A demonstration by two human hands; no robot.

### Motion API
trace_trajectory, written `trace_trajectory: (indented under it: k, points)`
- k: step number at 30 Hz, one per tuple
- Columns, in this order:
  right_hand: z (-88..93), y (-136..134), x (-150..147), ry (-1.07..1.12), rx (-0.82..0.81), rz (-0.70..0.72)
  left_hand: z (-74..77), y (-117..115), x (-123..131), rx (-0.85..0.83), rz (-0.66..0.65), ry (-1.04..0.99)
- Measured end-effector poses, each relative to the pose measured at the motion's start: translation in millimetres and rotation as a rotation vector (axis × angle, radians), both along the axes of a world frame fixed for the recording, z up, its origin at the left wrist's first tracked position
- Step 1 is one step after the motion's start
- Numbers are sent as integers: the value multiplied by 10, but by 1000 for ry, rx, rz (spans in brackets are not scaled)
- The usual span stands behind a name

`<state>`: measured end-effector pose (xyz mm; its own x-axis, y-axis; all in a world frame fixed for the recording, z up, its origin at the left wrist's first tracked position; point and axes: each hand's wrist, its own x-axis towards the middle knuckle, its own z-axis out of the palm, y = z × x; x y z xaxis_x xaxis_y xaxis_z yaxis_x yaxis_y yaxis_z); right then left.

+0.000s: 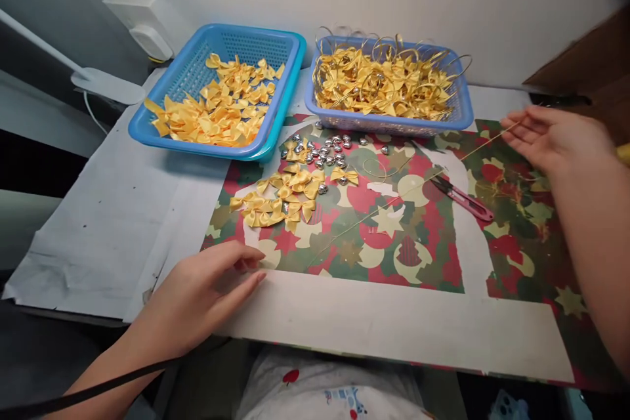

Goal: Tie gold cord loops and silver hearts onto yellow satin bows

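Observation:
My right hand (556, 134), at the right, pinches one end of a thin gold cord (394, 200), which stretches down to the left across the patterned paper. My left hand (221, 289) is near the table's front edge with thumb and forefinger apart, and nothing shows between them. Yellow satin bows (285, 193) lie in a cluster beyond it, beside a scatter of silver bells (332, 152). One bow (344, 176) sits apart with a bell by it. Pink-handled thread snips (462, 199) rest below the cord, between the bells and my right forearm.
A blue basket (142, 133) of loose bows stands at the back left. Another blue basket (388, 123), heaped with bows on gold cords, stands to its right. A white lamp base (111, 86) is at the far left, cardboard (585, 56) at the right.

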<state>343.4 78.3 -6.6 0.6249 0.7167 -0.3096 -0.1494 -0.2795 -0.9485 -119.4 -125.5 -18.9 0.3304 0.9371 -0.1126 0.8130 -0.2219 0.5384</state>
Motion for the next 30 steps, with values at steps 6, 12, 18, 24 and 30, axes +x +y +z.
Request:
trace_trajectory:
  k: [6, 12, 18, 24, 30]
  points:
    - [36, 31, 16, -57, -12, 8, -124, -5, 377, 335, -335, 48]
    - [53, 6, 7, -73, 17, 17, -258, 167, 585, 347, -435, 252]
    - [39, 18, 43, -53, 14, 15, -301, 44, 295, 351, -456, 298]
    - [2, 54, 61, -38, 24, 40, -297, -30, 96, 343, -457, 277]
    - [-19, 59, 51, -46, 21, 69, -211, 58, 224, 449, -427, 167]
